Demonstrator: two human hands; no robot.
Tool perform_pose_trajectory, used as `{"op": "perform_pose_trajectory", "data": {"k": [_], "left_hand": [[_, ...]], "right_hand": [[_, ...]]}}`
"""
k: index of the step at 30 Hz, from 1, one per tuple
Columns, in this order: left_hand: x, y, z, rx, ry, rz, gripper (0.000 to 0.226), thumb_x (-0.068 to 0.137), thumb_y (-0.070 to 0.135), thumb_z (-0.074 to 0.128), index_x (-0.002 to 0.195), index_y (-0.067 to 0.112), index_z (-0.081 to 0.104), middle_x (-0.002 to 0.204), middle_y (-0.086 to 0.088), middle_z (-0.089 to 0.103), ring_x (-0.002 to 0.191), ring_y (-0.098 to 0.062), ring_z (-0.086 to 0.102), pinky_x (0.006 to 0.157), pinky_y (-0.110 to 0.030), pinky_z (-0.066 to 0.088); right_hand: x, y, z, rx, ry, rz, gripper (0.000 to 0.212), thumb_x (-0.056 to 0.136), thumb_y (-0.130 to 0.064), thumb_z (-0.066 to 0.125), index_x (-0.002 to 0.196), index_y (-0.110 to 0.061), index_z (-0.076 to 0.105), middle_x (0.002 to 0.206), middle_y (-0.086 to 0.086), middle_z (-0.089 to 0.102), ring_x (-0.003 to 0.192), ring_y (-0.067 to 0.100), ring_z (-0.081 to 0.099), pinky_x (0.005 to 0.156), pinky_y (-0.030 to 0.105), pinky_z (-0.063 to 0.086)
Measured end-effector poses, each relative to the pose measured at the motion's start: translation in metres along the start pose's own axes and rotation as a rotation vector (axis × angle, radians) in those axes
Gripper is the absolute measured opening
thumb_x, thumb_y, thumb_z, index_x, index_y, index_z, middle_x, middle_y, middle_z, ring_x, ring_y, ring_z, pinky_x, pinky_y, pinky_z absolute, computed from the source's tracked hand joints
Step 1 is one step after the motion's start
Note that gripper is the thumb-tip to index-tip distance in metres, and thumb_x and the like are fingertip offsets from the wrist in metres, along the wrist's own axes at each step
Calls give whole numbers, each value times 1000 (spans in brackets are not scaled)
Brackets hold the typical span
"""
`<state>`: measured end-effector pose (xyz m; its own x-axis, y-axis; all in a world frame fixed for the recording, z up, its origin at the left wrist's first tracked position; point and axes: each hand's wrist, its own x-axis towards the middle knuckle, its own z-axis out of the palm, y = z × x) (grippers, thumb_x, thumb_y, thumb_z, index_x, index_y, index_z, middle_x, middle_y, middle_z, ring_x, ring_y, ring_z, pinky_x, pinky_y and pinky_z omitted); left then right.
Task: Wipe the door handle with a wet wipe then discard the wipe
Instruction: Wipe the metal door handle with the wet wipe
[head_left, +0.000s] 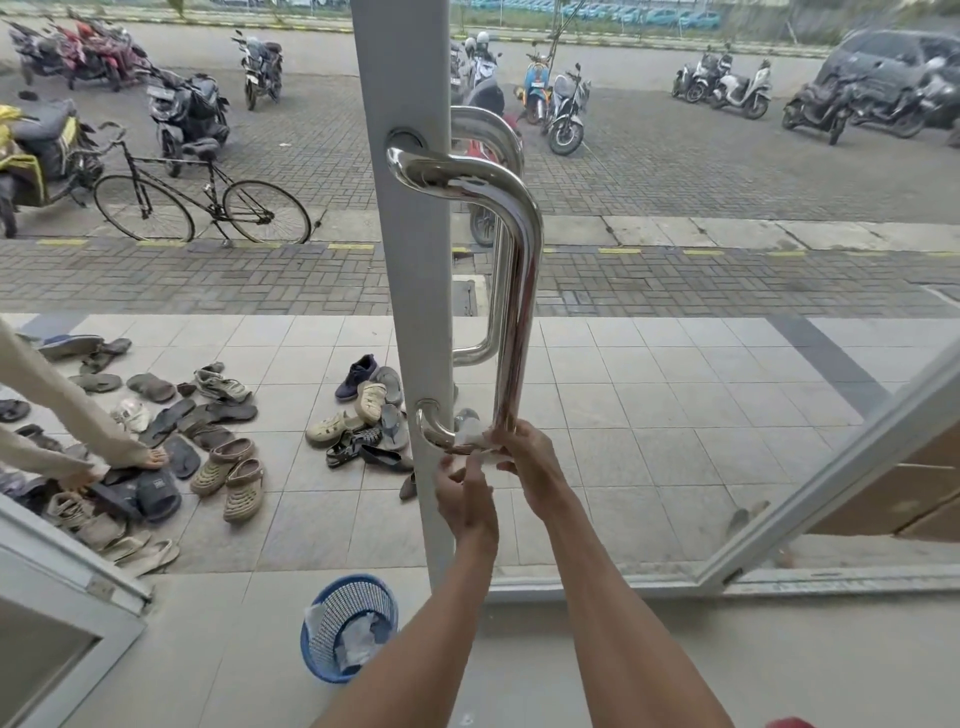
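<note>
The right hand (530, 460) curls round the lower bend of the door handle (519, 291), closing over the wet wipe (471, 434). The left hand (464, 499), just beneath it, pinches the wipe's loose lower edge between thumb and fingers.

The wipe is a thin white sheet, bunched against the chrome where the tube turns in toward the door frame (415, 260). It looks limp, damp and very light, so it will probably crumple and skate on the polished metal unless it is wrapped round the tube and squeezed. The handle is rigid and fixed, smooth and likely slick when wet. It offers a firm grip anywhere along its upright run.

A blue mesh basket (314, 652) stands on the floor below and to the left of both hands, well apart from them, with crumpled white pieces inside. It seems the natural place for the used wipe. Beyond the frame, shoes (228, 467) lie scattered over the tiles.
</note>
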<state>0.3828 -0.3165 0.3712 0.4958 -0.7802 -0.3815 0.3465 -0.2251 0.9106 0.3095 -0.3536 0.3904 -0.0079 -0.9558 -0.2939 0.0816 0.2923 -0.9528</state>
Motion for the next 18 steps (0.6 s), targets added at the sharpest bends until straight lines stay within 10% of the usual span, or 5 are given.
{"op": "perform_pose_trajectory", "data": {"k": [6,18], "left_hand": [[-18,5,28,-419,-152,-279,20,89,4,55,101,-1,71,91,-13,70,91,-24,67,95,-38,51],[-4,4,19,-749,-119,-428,24,92,12,66,108,-6,65,88,-15,72,66,-17,73,60,-25,61]], "right_hand": [[0,0,-16,-88,-3,-74,43,70,-30,60,98,2,67,78,9,64,70,16,59,61,22,47],[11,34,-10,-375,185,-246,22,81,-21,76,94,-3,74,112,-2,61,96,14,66,79,23,55]]}}
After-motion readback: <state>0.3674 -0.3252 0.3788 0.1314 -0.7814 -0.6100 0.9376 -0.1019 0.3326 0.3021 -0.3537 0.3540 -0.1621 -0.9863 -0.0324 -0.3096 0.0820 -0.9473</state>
